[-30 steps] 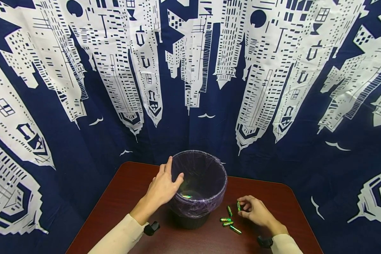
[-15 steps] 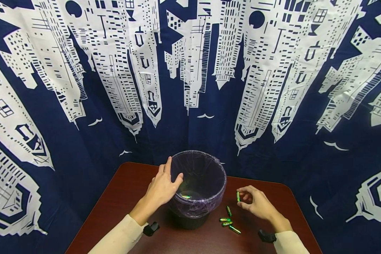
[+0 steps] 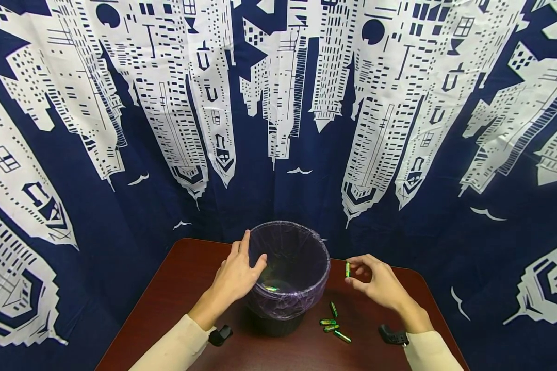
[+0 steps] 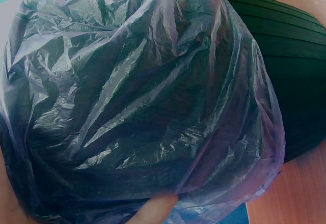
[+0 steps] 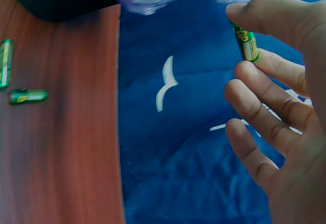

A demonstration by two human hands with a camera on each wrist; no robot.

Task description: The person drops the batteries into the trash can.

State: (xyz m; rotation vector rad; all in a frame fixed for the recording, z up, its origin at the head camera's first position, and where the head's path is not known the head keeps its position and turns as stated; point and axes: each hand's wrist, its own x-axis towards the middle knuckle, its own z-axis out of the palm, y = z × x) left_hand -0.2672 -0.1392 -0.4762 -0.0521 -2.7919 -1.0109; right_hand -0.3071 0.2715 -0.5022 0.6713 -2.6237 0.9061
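Observation:
My right hand (image 3: 380, 283) pinches a small green-and-gold battery (image 5: 247, 45) between thumb and fingertips, raised to the right of the bin; its other fingers are spread. A black waste bin (image 3: 278, 324) with a thin purple liner bag (image 3: 301, 301) over its rim stands on the table. My left hand (image 3: 236, 273) rests at the bin's left rim, fingers fairly straight along the outside and thumb over the opening. In the left wrist view one fingertip (image 4: 155, 208) touches the crinkled liner. Inside the bin lies a battery (image 3: 271, 288).
Several more green batteries lie on the reddish-brown table (image 3: 380, 330), right of the bin, among them an upper battery (image 3: 333, 309) and a lower battery (image 3: 342, 336). Close behind the table hangs a navy curtain (image 3: 278, 190) printed with white buildings and birds.
My right hand has lifted its battery off the table area near the others, moving up and away toward the far edge. The left hand keeps its place on the bin.

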